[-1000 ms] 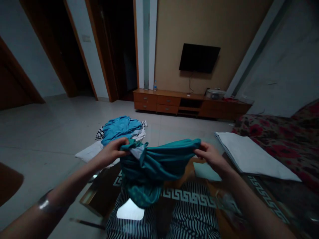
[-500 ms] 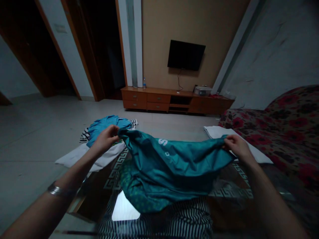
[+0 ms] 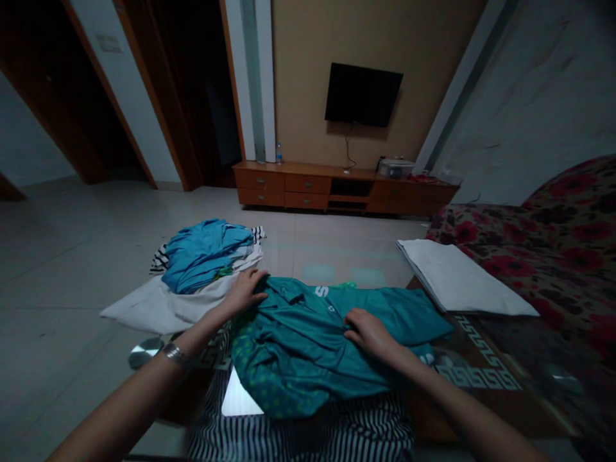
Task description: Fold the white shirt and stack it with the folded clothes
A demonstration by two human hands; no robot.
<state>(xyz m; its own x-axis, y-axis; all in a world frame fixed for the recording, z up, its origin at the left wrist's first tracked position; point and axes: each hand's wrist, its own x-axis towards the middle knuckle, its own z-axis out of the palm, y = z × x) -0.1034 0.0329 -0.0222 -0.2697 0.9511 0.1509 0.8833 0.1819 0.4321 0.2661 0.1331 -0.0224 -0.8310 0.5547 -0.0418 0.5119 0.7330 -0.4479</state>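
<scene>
A teal shirt [image 3: 308, 346] with white lettering and a green dotted part lies spread and wrinkled on the glass table, partly over black-and-white striped cloth [image 3: 269, 439]. At its upper left corner, my left hand [image 3: 246, 292] has its fingers closed on the fabric; a silver bracelet is on that wrist. My right hand [image 3: 370, 332] pinches the shirt near its middle, just below the white print. The fabric under both hands is partly hidden.
A pile of blue clothes [image 3: 206, 253] and white cloth [image 3: 163, 308] sits at the left. Folded white cloth [image 3: 466, 276] rests at the right, beside a floral sofa [image 3: 553, 237]. Beyond stand a wooden TV cabinet [image 3: 305, 184] and a wall-mounted television [image 3: 363, 94].
The shirt, held up stretched between both hands, has come down onto the table. My right hand has moved left from its right corner to the middle; my left hand has lowered slightly rightward.
</scene>
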